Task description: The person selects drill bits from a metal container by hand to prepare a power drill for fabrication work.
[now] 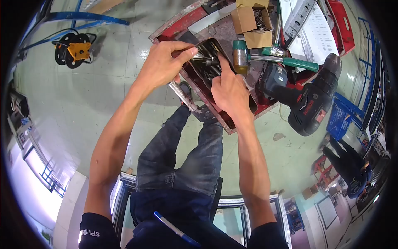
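My left hand (163, 64) is at the left rim of a dark open box (202, 89) that holds several loose metal pieces (210, 68). Its thumb and index finger are pinched together, with a small shiny metal piece at their tips that I cannot make out. My right hand (233, 93) reaches over the box from the right. The right index finger points down among the metal pieces, and the other fingers are curled and partly hidden. Below my left hand slants a silver bar (182, 95).
The red cart (176, 25) carries a green-capped mallet head (240, 56), a green-handled hammer (300, 63), a cardboard box of screws (253, 20), papers (317, 39) and a drill (311, 103) overhanging its right edge. A cable reel (74, 50) stands on the floor. Another person (350, 166) is at far right.
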`<state>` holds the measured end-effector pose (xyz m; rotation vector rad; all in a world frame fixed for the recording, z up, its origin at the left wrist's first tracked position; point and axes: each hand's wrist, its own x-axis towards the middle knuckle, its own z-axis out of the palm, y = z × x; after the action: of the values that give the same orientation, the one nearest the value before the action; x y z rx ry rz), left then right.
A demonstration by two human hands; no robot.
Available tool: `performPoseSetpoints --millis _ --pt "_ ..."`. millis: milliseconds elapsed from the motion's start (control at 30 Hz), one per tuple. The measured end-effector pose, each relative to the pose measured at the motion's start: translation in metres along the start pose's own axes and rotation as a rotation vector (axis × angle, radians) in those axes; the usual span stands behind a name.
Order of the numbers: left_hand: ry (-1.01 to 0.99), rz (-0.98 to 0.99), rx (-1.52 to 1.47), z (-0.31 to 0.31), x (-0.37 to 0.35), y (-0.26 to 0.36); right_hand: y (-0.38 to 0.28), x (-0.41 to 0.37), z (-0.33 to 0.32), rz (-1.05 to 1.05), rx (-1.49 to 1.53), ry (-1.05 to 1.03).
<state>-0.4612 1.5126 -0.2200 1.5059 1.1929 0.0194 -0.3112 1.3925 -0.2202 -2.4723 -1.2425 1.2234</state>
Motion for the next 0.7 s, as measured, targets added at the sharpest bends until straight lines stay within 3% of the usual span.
performPoseSetpoints --millis 233,333,433,467,600,700 --pt "0.077 0.025 0.013 0.011 -0.004 -0.001 0.009 -0.018 -0.004 -0.049 0.134 -0.053" --pt "0.271 0.179 0.232 0.022 -0.008 -0.005 0.006 -0.043 -0.004 -0.047 0.031 -0.043" --pt "0.593 0.830 0.672 0.035 -0.017 -0.001 0.005 -0.045 -0.005 -0.040 -0.014 -0.048" --pt "0.437 0.707 0.616 0.044 -0.031 0.003 0.001 -0.044 -0.009 -0.016 -0.013 -0.066" --pt "0.146 0.597 0.775 0.058 -0.033 0.001 0.009 -0.042 -0.006 -0.040 0.116 0.010" --pt "0.094 0.565 0.801 0.057 -0.036 0.000 0.004 -0.036 -0.014 0.095 0.038 -0.034"
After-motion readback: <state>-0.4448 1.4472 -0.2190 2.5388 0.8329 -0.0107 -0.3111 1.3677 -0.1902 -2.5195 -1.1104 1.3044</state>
